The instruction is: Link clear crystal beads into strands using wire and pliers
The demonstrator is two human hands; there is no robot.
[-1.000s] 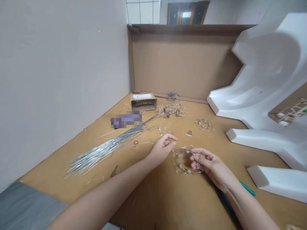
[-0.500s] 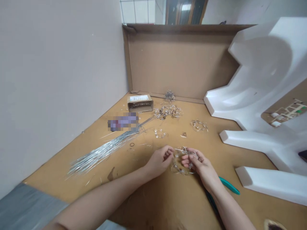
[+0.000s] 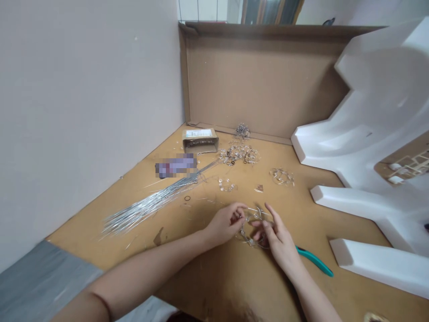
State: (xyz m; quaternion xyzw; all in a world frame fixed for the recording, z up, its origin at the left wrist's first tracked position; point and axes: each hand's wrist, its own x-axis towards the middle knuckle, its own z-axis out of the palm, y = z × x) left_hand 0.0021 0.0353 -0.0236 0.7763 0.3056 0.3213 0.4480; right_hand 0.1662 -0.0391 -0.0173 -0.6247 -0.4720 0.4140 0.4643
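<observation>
Pinching one side of a beaded wire ring (image 3: 252,230) with the left hand (image 3: 225,224), fingers curled closed on the wire. Gripping the opposite side with the right hand (image 3: 276,236), thumb and middle fingers closed on it, index finger sticking out straight. Holding the ring low over the cardboard work surface (image 3: 214,277), between the two hands; whether touching the surface, cannot tell.

Lying just beside the right wrist: pliers with teal handles (image 3: 315,260). Lying well to the left: bundle of straight silver wires (image 3: 150,203). Sitting further back: small cardboard box (image 3: 200,140), heap of clear beads and rings (image 3: 238,154), another small beaded ring (image 3: 282,176). Standing along the right: white foam packing pieces (image 3: 368,134).
</observation>
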